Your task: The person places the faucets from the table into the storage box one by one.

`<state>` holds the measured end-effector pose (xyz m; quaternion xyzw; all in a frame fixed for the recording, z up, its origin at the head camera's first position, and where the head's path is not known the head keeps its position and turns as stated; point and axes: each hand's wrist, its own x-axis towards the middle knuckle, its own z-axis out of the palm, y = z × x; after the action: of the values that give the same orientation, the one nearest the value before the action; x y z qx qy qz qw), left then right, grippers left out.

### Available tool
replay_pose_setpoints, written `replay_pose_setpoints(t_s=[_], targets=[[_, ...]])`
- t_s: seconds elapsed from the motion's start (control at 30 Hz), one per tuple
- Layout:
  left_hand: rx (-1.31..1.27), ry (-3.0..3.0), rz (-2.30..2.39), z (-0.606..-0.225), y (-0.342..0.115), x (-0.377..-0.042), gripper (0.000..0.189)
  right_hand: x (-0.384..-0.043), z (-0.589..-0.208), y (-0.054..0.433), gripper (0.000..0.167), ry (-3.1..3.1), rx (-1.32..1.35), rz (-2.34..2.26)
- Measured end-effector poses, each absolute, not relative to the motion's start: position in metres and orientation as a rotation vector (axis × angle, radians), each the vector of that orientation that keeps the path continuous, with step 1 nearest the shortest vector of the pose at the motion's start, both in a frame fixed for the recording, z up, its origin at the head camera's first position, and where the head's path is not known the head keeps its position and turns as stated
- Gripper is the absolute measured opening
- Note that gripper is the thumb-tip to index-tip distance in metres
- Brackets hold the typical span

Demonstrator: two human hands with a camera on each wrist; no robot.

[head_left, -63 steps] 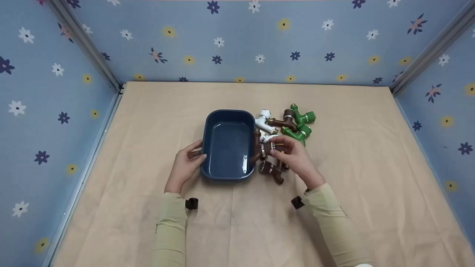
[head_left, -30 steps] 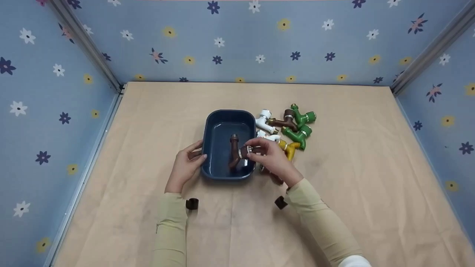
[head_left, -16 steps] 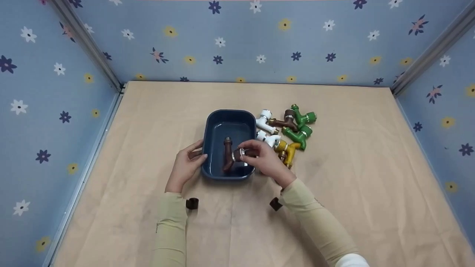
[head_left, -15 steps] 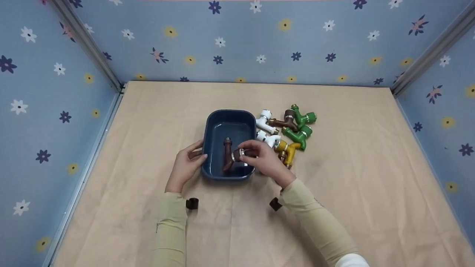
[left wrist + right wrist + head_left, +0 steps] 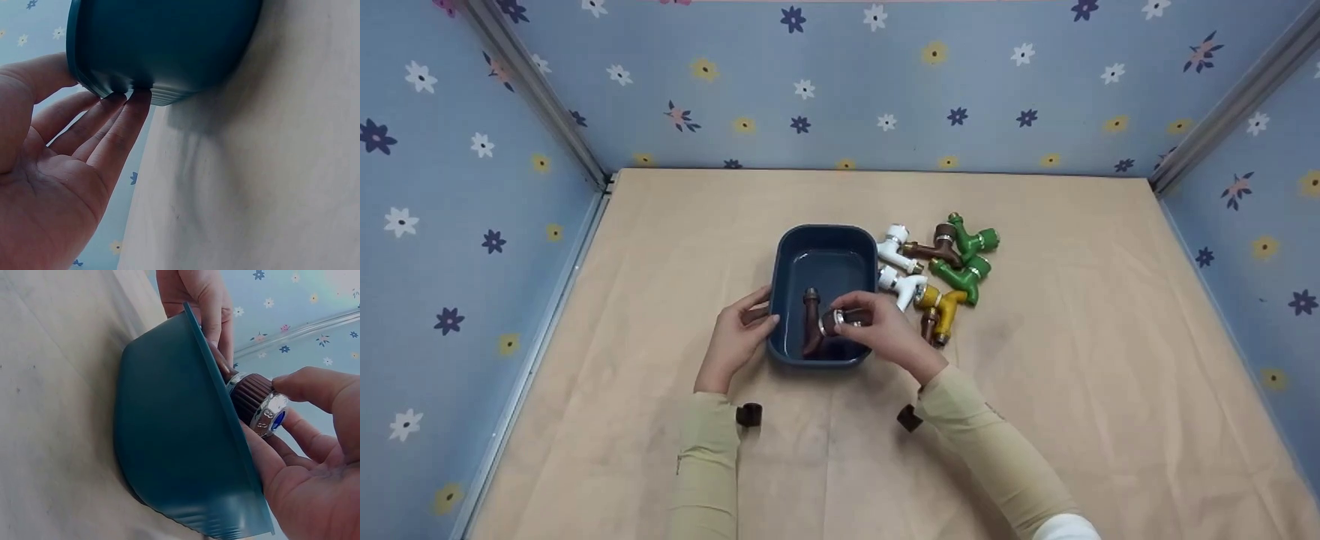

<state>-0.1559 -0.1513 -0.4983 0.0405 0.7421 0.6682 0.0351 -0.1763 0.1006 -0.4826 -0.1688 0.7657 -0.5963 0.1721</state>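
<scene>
My right hand [image 5: 881, 326] pinches the knob of a brown tap [image 5: 812, 326] and holds it inside a dark blue plastic basin [image 5: 823, 361]. In the right wrist view, the tap's ribbed knob [image 5: 252, 395] with its silver, blue-centred cap sits just above the rim, between my thumb and fingers. The tap's lower end is hidden behind the basin wall there. My left hand [image 5: 735, 341] grips the basin's left side. The left wrist view has its thumb at the rim and the fingertips [image 5: 140, 98] against the outer wall.
Right of the basin lie several taps: white ones [image 5: 896, 247] [image 5: 906, 285], a brown one [image 5: 941, 251], green ones [image 5: 975, 240] [image 5: 964, 279], a yellow one [image 5: 950, 304] and another brown one [image 5: 928, 324] partly covered. A beige cloth [image 5: 1072, 337] covers the table; flowered walls enclose it.
My right hand has carried the brown tap leftward from the pile over the basin's right rim, then lower and toward the near left inside. The left hand and basin have stayed in place.
</scene>
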Motion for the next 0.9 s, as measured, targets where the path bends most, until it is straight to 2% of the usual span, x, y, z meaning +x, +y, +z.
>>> replay_pose_setpoints(t_s=[0.6,0.9], targets=[[0.133,2.276,2.059,-0.499,-0.151,-0.155,0.053,-0.177,-0.481,0.090,0.025,2.325,-0.451,-1.453],[0.092,2.313,2.050,-0.526,-0.155,-0.166,0.054,-0.181,-0.480,0.082,0.023,2.373,-0.452,-1.338]])
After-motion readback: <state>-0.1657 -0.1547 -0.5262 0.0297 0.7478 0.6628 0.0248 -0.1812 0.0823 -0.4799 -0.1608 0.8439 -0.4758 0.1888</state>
